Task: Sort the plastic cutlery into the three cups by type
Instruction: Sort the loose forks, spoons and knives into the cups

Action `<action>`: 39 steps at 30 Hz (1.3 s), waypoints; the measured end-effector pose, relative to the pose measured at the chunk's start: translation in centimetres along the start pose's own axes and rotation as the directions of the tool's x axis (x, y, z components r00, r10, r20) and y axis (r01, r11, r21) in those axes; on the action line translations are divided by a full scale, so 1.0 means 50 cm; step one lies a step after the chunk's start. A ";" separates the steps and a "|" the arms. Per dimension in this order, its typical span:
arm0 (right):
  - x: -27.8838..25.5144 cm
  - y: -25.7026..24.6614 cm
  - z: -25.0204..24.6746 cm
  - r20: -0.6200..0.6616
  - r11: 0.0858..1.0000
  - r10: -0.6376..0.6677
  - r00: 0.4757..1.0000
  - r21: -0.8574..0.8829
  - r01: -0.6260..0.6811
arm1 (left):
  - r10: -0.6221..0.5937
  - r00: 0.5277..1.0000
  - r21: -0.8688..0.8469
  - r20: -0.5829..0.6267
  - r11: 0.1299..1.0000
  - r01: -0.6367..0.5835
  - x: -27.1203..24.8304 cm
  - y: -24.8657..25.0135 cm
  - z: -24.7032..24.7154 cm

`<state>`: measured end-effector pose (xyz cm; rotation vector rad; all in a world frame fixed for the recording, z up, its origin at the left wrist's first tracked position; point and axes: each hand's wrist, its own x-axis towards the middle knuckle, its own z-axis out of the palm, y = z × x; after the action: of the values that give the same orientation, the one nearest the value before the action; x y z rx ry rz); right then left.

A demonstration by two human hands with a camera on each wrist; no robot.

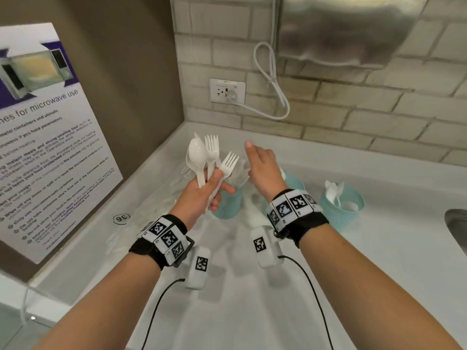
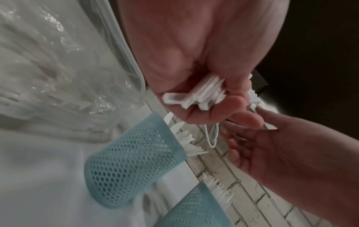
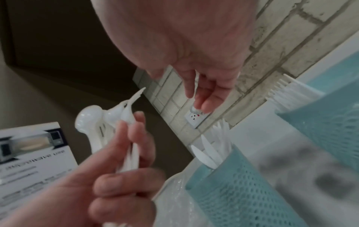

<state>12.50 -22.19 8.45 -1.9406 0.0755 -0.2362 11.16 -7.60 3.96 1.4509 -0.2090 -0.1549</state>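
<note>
White counter (image 1: pixel 353 274), three teal cups (image 1: pixel 342 210), plastic bag (image 1: pixel 161 195)

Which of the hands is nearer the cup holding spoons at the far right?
Right. The right hand hangs open above the middle cups, one cup over from the spoon cup. The left hand grips a cutlery bunch beyond the leftmost cup.

A white wall socket (image 1: pixel 227 90) sits on the pale brick wall (image 1: pixel 379 102). A looped white cable (image 1: pixel 274 82) hangs just right of it, a microwave notice (image 1: pixel 48 137) well left, a steel dispenser (image 1: pixel 351 29) up right.
</note>
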 end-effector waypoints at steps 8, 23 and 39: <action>-0.063 0.037 0.000 0.009 0.954 -0.049 0.999 0.296 0.045 | 0.010 0.992 0.050 0.122 0.999 -0.016 0.003 0.015 0.045; -0.027 0.033 -0.126 -0.099 0.978 0.010 0.995 0.208 0.011 | -0.090 0.935 0.161 0.343 0.986 0.036 0.014 0.019 0.113; 0.035 0.176 -0.167 -0.168 0.985 0.016 0.986 -0.167 -0.044 | -0.050 0.995 0.281 0.086 0.959 0.024 0.054 -0.031 0.168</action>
<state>13.06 -33.39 3.50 -2.0850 0.2420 -0.3821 11.84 -16.54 3.44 1.7318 -0.2879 -0.2305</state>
